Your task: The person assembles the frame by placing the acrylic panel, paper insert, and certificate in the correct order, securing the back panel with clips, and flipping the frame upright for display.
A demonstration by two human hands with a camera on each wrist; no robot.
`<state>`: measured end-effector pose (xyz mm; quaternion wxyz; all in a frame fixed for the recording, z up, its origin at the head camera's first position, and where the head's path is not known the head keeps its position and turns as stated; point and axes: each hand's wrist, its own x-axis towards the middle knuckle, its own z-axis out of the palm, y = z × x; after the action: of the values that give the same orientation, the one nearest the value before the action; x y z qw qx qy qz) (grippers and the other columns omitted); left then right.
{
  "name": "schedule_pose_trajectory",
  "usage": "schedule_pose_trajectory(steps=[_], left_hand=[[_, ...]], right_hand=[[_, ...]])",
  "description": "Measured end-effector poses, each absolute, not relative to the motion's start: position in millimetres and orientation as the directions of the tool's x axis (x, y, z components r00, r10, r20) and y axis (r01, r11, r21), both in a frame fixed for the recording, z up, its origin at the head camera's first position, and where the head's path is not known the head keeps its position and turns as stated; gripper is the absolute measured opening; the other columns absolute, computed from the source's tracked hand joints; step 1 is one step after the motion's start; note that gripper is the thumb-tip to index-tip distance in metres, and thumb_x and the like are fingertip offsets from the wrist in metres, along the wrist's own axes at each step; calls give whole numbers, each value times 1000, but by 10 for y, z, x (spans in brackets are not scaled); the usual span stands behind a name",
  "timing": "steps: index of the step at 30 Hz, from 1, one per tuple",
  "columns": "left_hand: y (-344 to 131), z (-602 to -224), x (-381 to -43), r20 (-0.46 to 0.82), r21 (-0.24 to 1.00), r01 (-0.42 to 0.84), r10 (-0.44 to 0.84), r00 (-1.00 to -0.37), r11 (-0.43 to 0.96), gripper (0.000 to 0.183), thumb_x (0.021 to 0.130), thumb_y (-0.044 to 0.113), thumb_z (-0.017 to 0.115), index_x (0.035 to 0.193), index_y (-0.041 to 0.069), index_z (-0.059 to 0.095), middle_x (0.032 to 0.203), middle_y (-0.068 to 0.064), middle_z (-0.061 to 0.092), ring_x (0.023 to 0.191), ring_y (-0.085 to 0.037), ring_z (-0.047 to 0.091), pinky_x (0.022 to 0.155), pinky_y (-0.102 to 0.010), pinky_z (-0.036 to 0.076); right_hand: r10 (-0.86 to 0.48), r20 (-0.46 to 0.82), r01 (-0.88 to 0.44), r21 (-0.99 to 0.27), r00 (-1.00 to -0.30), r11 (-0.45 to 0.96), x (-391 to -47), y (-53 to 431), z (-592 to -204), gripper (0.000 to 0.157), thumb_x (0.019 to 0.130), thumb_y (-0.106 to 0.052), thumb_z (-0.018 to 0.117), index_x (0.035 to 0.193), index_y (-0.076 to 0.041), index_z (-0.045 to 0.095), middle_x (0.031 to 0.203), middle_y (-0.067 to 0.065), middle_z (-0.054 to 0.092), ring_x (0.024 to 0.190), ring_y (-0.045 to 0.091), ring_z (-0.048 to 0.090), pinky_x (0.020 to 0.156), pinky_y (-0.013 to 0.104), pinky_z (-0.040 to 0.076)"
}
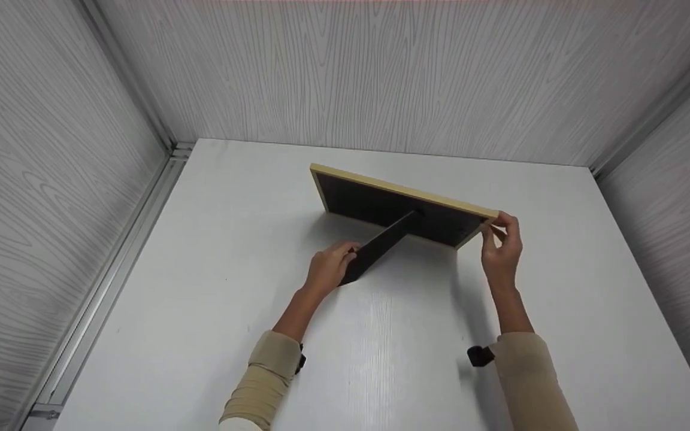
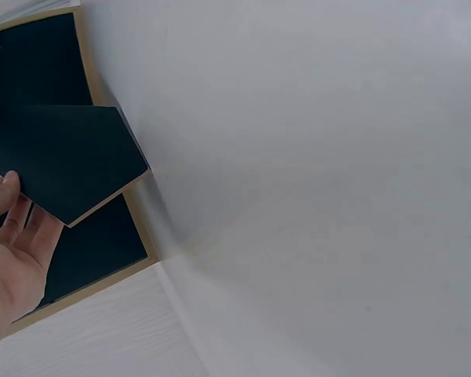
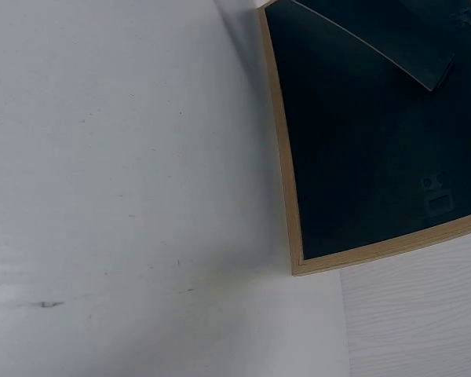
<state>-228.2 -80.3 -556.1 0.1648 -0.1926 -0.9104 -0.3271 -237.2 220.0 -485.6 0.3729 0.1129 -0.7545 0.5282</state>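
A picture frame (image 1: 357,203) with a light wooden edge and a dark back stands on the white table, its back turned toward me. From the middle of that back a dark stand leg (image 1: 381,242) sticks out, its lower end at the tabletop. My left hand (image 1: 328,267) pinches the leg's edge; in the left wrist view the thumb lies on one side and fingers behind. My right hand (image 1: 502,248) grips the frame's upper right corner between thumb and fingers. The right wrist view shows the frame's back (image 3: 361,157) and small metal hangers, but not the hand.
The white table (image 1: 201,299) spreads around the frame. Grey wood-grain panels (image 1: 381,72) rise behind and at both sides, with a metal rail (image 1: 135,257) along the left edge. Small dark marks (image 3: 51,304) dot the tabletop.
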Motion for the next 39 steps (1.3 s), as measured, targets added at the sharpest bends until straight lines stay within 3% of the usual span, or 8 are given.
schedule_pose_trajectory(steps=[3, 8, 14, 20, 30, 35, 39], left_hand=[[-795, -5559, -2302, 414, 515, 450, 248, -876, 730, 18, 89, 11, 60, 106, 8, 64, 99, -4, 66, 83, -18, 63, 68, -32, 50], [-792, -5571, -2264, 403, 530, 453, 257, -878, 717, 18, 90, 11, 59, 108, 8, 64, 99, -4, 65, 82, -18, 63, 67, -34, 50], [-776, -5575, -2156, 388, 564, 435, 240, -890, 702, 19, 90, 11, 59, 108, 8, 63, 99, -3, 64, 85, -17, 62, 67, -35, 49], [-762, -5595, -2070, 401, 571, 419, 205, -893, 706, 18, 89, 11, 61, 107, 8, 64, 101, -3, 64, 84, -16, 63, 65, -34, 50], [-800, -5499, -2071, 234, 684, 282, 164, -958, 673, 24, 90, 21, 60, 110, 9, 63, 101, -3, 63, 87, -16, 61, 68, -33, 49], [-728, -5304, -2082, 352, 679, 295, 54, -934, 672, 37, 90, 26, 61, 120, 6, 55, 113, -9, 52, 103, -23, 54, 70, -39, 49], [-603, -4976, -2170, 567, 623, 408, -27, -823, 668, 41, 89, 20, 63, 124, 3, 51, 123, -12, 44, 113, -26, 46, 78, -36, 48]], right_hand=[[182, 690, -582, -700, -700, 415, -2359, 2221, -4841, 23, 84, 11, 58, 106, 12, 52, 101, 9, 56, 96, 18, 53, 82, 32, 46], [176, 687, -582, -702, -705, 411, -2323, 2216, -4806, 19, 86, 9, 57, 104, 13, 52, 99, 6, 56, 95, 14, 53, 80, 27, 46], [188, 725, -610, -668, -663, 426, -2288, 2173, -4844, 17, 83, 14, 57, 100, 11, 53, 93, 9, 55, 89, 15, 53, 76, 23, 46], [158, 758, -646, -629, -633, 434, -2269, 2162, -4871, 18, 82, 17, 55, 100, 14, 51, 94, 4, 54, 88, 16, 53, 77, 23, 47], [168, 739, -628, -652, -653, 426, -2279, 2168, -4844, 18, 84, 15, 55, 102, 14, 51, 96, 10, 55, 90, 10, 52, 76, 21, 46], [172, 742, -633, -650, -648, 420, -2293, 2176, -4842, 19, 83, 16, 55, 101, 14, 52, 95, 14, 55, 90, 10, 52, 76, 21, 46], [172, 741, -634, -651, -649, 417, -2304, 2187, -4846, 19, 83, 16, 55, 101, 14, 51, 95, 12, 55, 90, 10, 52, 76, 21, 47]])
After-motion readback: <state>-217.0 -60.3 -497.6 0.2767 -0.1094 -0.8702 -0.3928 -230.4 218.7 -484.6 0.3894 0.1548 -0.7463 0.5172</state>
